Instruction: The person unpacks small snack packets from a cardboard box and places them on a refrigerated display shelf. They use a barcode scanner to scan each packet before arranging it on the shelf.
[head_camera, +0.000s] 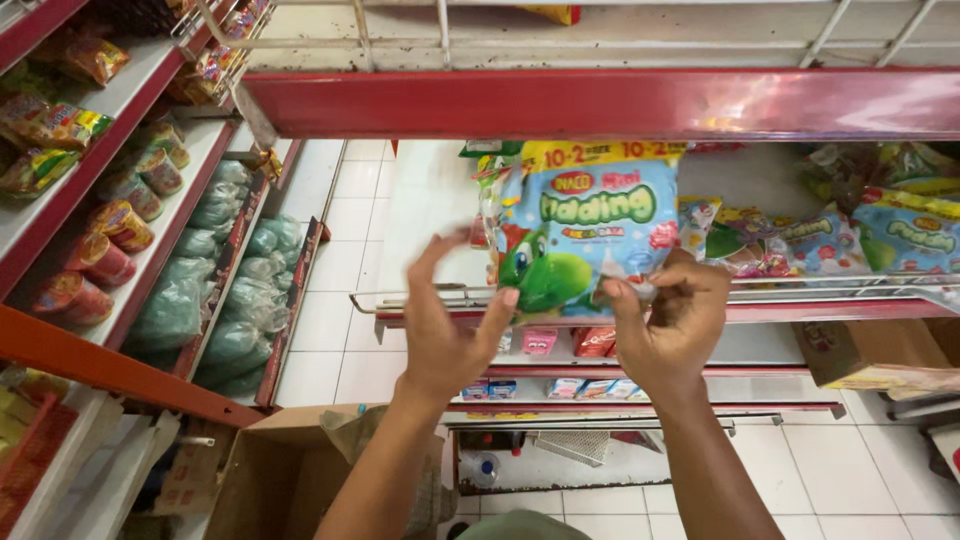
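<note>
Right hand (668, 322) pinches lower corner of blue snack bag (590, 235); left hand (448, 322) open at its 8 o'clock, thumb tip against bag edge; red shelf rail (600, 102) at 12.

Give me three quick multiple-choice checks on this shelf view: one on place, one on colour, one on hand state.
1. Where is the cardboard box?
A. floor, lower left
B. top shelf
C. in the right hand

2. Main colour of the snack bag?
A. black
B. light blue
C. orange

3. How is the left hand?
A. fist
B. open, fingers spread
C. holding a bottle

Answers: 1 A, it sits below the shelves. 2 B, blue with a green figure. 3 B, only the right hand pinches the bag's lower edge.
</note>
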